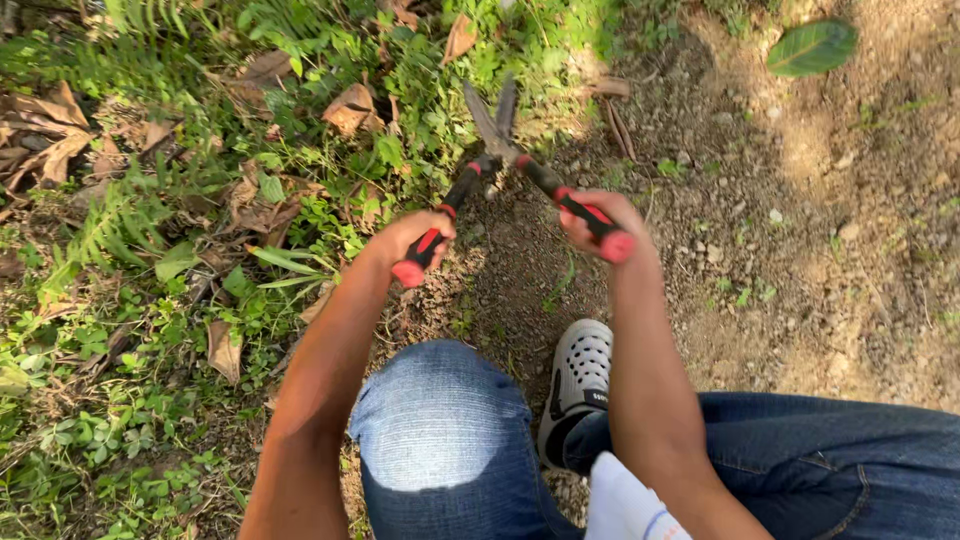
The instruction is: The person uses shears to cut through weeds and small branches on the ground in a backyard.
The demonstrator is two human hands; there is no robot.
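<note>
We grip the red-and-black-handled metal garden shears [500,150], left hand [410,240] and right hand [590,222] each closed round a handle; blades part-open beside uncut green weeds [330,200].

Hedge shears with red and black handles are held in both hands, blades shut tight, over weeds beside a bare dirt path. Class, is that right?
Not quite. The head view shows the hedge shears' blades parted in a narrow V, not shut tight. The rest holds: the left hand and right hand each grip a red and black handle, over weeds beside the bare dirt path.
</note>
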